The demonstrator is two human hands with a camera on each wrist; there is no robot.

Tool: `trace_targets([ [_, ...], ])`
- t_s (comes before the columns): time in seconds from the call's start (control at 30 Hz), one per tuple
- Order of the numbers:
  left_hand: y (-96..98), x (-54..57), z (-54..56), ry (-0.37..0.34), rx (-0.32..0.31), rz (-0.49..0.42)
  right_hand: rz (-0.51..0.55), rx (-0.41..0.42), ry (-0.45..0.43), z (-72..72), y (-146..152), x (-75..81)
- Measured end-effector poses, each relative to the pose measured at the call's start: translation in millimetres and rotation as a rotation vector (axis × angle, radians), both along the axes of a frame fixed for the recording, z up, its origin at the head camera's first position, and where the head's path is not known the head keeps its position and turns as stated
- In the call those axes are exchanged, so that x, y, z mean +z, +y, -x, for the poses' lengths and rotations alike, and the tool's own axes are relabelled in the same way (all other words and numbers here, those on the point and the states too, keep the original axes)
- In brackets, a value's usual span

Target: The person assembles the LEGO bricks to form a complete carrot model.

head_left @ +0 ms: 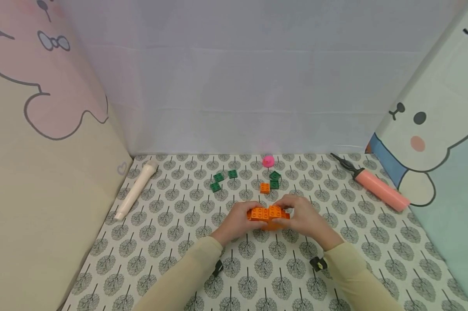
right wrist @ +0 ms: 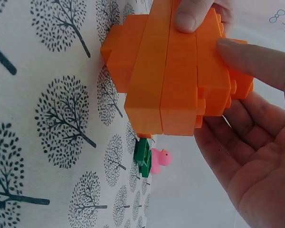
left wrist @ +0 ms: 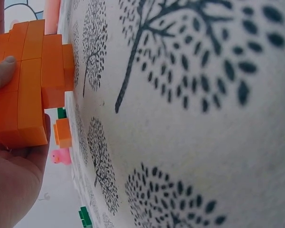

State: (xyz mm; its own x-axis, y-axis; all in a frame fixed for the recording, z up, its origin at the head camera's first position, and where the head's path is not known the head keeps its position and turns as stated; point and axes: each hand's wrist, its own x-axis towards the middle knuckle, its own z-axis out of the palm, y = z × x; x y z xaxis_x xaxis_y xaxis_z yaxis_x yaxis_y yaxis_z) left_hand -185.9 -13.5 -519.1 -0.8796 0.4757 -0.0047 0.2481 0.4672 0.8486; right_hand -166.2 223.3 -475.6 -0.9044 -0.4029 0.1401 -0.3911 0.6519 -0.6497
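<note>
An assembly of stacked orange toy bricks (head_left: 270, 225) is between both hands in the middle of the head view. Its layers narrow toward the bottom, as the right wrist view shows. My left hand (head_left: 237, 222) grips its left end, with the thumb on the near face and the fingers behind. On the other end my right hand (head_left: 303, 217) holds it, thumb in front at a studded brick (head_left: 275, 211) on top. A loose orange brick (head_left: 265, 188) lies just beyond the assembly. Beside that are two green bricks (head_left: 274, 185).
Several green bricks (head_left: 218, 177) lie behind and left of the hands. A pink rubber duck (head_left: 268, 161) sits near the back wall. At the left lies a long cream-white tube (head_left: 136, 190); at the right, a coral hand pump (head_left: 381, 188) with a black nozzle. Tree-patterned cloth covers the table (head_left: 171, 259).
</note>
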Motion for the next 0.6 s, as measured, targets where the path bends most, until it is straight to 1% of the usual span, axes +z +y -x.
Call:
trace_targets([
  [0.17,0.1,-0.1,0.4,0.001,-0.005,-0.013,0.007,0.002,0.015,-0.4,1,-1.3],
  [0.4,0.5,-0.8,0.5,-0.02,-0.016,-0.012,0.029,-0.013,0.023,-3.9,2,-6.7],
  [0.6,-0.9,-1.8,3.4,-0.007,-0.021,-0.006,0.066,-0.031,0.02,-3.6,1,-12.1],
])
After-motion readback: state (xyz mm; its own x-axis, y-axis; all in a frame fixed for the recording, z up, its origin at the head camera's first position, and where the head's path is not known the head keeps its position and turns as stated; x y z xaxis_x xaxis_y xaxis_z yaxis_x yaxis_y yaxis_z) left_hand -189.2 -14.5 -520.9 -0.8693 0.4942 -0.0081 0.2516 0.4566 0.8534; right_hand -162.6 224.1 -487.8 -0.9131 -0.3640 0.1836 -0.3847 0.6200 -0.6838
